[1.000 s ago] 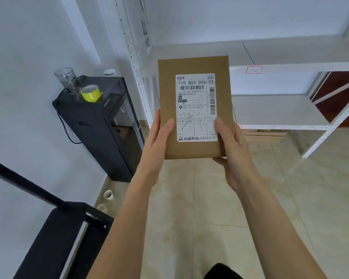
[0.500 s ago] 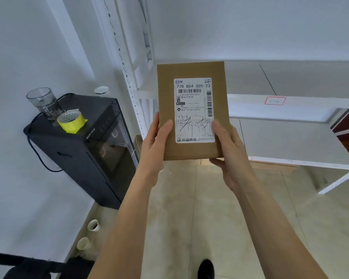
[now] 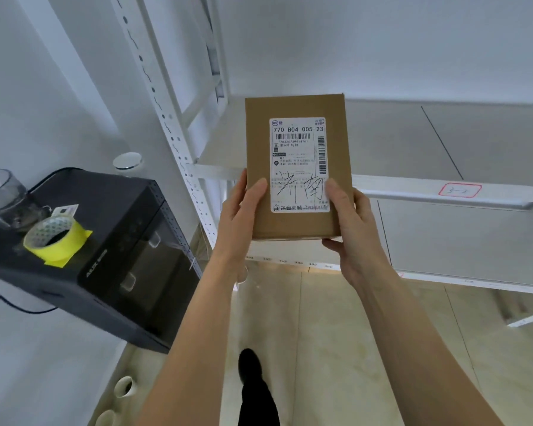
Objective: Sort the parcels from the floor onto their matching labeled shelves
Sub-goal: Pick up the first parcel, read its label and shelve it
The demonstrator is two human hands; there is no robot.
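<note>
Stepping closer, I've brought the parcel [image 3: 296,167] up before the shelf [image 3: 413,139] tagged 3-2 [image 3: 460,190]; both hands, left hand [image 3: 239,218] and right hand [image 3: 353,232], grip its lower edges, so placing seems next.

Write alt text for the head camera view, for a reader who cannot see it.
Both hands, left hand and right hand, hold a flat brown parcel upright, its white shipping label facing the camera, in front of a white metal shelf with a red-bordered tag. At left, a roll of yellow tape sits on a black cabinet.
</note>
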